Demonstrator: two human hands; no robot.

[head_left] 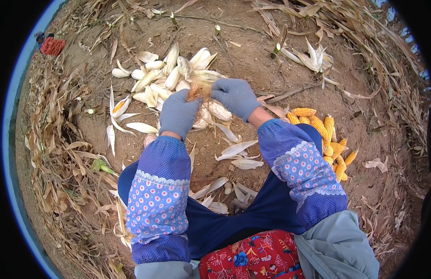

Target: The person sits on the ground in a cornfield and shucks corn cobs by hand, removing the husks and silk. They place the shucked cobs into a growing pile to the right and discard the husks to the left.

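Observation:
Both hands wear grey gloves and come together in front of me over a heap of pale, husk-covered corn ears (157,76). Between them shows a tuft of brown corn silk (198,90), at the tip of an ear of corn mostly hidden by the gloves. My left hand (179,114) is closed round this ear. My right hand (236,96) is closed too, its fingertips pinching at the silk. Whether it also grips the husk is hidden. On the right, beside my knee, lies a pile of bare yellow corn cobs (328,128).
A partly opened ear (118,108) with yellow kernels lies left of the heap. Loose husks (236,149) are scattered between my legs. Cut stalk stubs (217,29) stick up from the soil, and dry stalks (48,172) line both sides. A red bundle (52,46) sits far left.

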